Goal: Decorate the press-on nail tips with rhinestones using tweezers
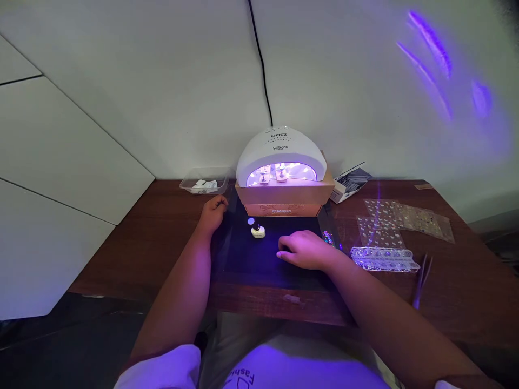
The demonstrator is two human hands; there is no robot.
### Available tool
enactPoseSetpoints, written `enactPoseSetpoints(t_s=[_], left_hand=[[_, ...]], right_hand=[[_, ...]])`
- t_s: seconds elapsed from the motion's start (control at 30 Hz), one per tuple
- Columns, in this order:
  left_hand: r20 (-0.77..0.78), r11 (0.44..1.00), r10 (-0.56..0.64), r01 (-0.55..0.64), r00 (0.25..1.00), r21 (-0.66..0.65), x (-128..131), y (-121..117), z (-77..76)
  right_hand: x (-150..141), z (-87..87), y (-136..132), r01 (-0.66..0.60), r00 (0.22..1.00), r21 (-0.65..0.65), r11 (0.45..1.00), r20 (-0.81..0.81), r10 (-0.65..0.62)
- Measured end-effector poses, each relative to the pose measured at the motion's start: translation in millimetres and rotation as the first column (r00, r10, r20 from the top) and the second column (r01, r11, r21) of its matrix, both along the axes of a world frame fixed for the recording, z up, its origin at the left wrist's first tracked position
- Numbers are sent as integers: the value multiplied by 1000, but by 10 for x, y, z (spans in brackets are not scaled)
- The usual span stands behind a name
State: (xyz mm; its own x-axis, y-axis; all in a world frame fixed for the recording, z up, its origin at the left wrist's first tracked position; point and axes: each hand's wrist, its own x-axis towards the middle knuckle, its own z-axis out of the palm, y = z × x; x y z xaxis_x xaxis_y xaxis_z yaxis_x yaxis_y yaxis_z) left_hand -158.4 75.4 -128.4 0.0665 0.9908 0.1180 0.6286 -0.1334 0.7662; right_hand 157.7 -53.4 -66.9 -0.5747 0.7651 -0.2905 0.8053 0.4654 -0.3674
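Note:
My left hand [214, 214] rests in a loose fist at the left edge of the black mat [237, 259]. On that mat, further right, lies my right hand [302, 250], its fingers curled inward and nothing visible in them. Between the two hands stands a small holder [258, 231] with a white base and a round pale top that leans left. Behind it, a white nail lamp [281, 146] glows violet on a cardboard box [279, 202]. Inside the lamp's opening are two small stands [280, 173]; their details are washed out by the light.
A clear tray [185, 182] with white pieces sits at the back left. To the right are an open white box [346, 186], sticker sheets [381, 229], a clear compartment case [383, 259] and tweezers [423, 281]. A black cable [263, 70] runs up the wall.

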Motion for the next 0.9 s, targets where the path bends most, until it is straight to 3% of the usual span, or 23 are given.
enactPoseSetpoints(t_s=[0.9], left_hand=[[82,997,-11,5,997,74,-19,-40,21]], right_hand=[[1,19,-1,-3,1000,-8,1000,5,3]])
